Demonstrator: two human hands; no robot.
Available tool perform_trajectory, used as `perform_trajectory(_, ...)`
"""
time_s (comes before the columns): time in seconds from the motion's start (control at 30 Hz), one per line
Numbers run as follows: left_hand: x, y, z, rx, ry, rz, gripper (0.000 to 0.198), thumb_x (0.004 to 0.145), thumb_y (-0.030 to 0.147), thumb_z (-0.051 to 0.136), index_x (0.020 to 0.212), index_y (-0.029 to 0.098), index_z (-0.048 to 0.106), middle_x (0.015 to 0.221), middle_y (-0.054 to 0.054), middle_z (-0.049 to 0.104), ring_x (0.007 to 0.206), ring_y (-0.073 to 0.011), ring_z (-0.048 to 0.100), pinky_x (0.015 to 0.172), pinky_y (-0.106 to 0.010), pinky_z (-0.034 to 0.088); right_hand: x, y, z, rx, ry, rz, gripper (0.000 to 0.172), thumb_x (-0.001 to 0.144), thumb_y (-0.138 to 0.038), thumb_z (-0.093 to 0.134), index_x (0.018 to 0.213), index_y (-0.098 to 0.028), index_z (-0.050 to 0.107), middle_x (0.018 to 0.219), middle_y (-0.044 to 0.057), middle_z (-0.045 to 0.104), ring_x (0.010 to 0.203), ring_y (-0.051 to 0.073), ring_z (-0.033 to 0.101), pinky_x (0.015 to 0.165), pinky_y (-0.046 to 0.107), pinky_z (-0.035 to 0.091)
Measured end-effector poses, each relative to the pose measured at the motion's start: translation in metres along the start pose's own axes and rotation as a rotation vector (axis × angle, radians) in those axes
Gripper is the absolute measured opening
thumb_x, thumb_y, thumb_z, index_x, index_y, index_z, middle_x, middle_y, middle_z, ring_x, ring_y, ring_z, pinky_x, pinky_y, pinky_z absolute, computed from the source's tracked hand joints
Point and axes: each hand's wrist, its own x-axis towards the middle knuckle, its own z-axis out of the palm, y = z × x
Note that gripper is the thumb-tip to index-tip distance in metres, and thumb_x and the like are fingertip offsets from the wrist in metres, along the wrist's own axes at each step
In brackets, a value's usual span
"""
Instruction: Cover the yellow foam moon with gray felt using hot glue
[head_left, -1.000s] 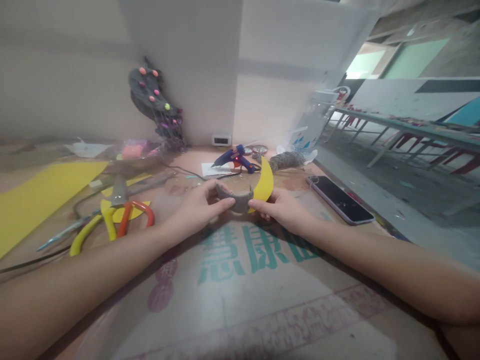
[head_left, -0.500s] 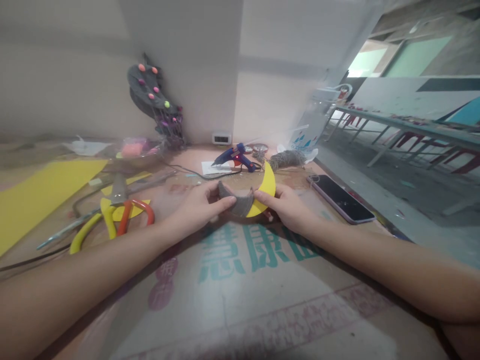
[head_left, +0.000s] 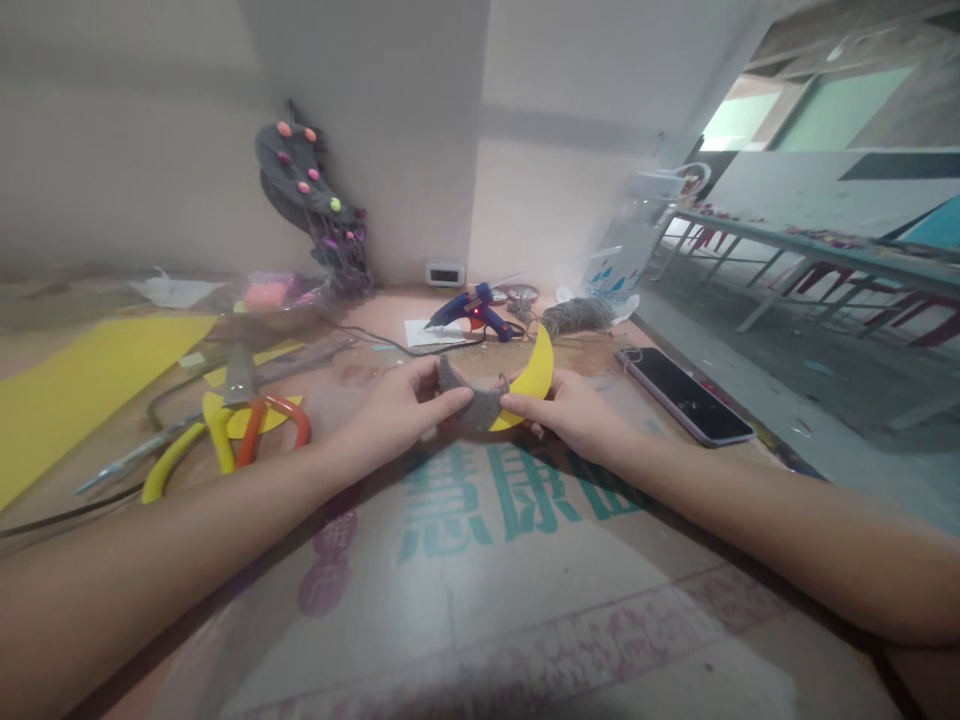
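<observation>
A yellow crescent moon cutout (head_left: 535, 368) is held between my two hands over the printed cardboard. Grey yarn (head_left: 480, 408) wraps its left half, while the right half is bare yellow. My left hand (head_left: 420, 398) pinches the yarn-covered end, thumb on top. With thumb and fingers, my right hand (head_left: 566, 408) grips the crescent where the yarn stops; a small loop of yarn stands up there. Behind the crescent, a blue glue gun (head_left: 471, 312) with a lit red light rests near white paper. A ball of grey yarn (head_left: 577, 317) lies to its right.
Scissors (head_left: 241, 410) with yellow and orange handles lie left, by a yellow sheet (head_left: 90, 385). A phone (head_left: 684, 395) is at the right table edge. A small digital clock (head_left: 445, 274) and a grey crescent with pompoms (head_left: 296, 180) stand against the wall.
My right thumb has shifted slightly left and down along the crescent, to the edge of the yarn. The loop of yarn now stands up more clearly. Both hands keep their hold.
</observation>
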Motion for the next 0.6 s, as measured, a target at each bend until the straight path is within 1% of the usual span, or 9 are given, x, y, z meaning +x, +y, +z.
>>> perform_trajectory(0.17, -0.0015, 0.0055, 0.0005, 0.034, 0.003, -0.004, 0.03, 0.079, 0.043, 0.061, 0.094, 0.016, 0.062, 0.092, -0.003, 0.068, 0.081, -0.0177, 0.063, 0.068, -0.026, 0.049, -0.0006, 0.0004, -0.0009, -0.008, 0.04, -0.013, 0.031, 0.066, -0.039, 0.069, 0.083, -0.014, 0.062, 0.057, -0.004, 0.053, 0.045, 0.006, 0.04, 0.042, 0.021, 0.031)
perform_trajectory(0.3, -0.0004, 0.0056, 0.0, 0.047, -0.053, -0.005, 0.033, 0.081, 0.041, 0.059, 0.102, 0.017, 0.063, 0.097, -0.004, 0.069, 0.077, -0.0168, 0.063, 0.063, -0.024, 0.048, -0.0026, -0.0007, -0.0008, -0.002, 0.07, -0.02, 0.032, 0.067, -0.042, 0.069, 0.082, -0.014, 0.062, 0.053, -0.005, 0.049, 0.043, 0.006, 0.039, 0.041, 0.021, 0.029)
perform_trajectory(0.43, 0.0002, 0.0017, -0.0001, 0.08, -0.085, 0.003, 0.036, 0.081, 0.042, 0.059, 0.106, 0.017, 0.064, 0.101, -0.005, 0.07, 0.083, -0.0192, 0.064, 0.067, -0.026, 0.048, -0.0032, -0.0019, 0.0002, 0.012, 0.081, -0.008, 0.035, 0.07, -0.048, 0.067, 0.078, -0.014, 0.06, 0.051, -0.006, 0.048, 0.042, 0.006, 0.038, 0.041, 0.021, 0.029)
perform_trajectory(0.6, -0.0011, 0.0011, 0.0003, 0.098, -0.065, 0.004, 0.036, 0.082, 0.041, 0.057, 0.107, 0.015, 0.063, 0.103, -0.006, 0.07, 0.088, -0.021, 0.064, 0.071, -0.028, 0.049, -0.0027, -0.0026, 0.0004, 0.013, 0.099, -0.001, 0.036, 0.071, -0.045, 0.067, 0.087, -0.015, 0.059, 0.056, -0.005, 0.051, 0.043, 0.006, 0.04, 0.039, 0.019, 0.03)
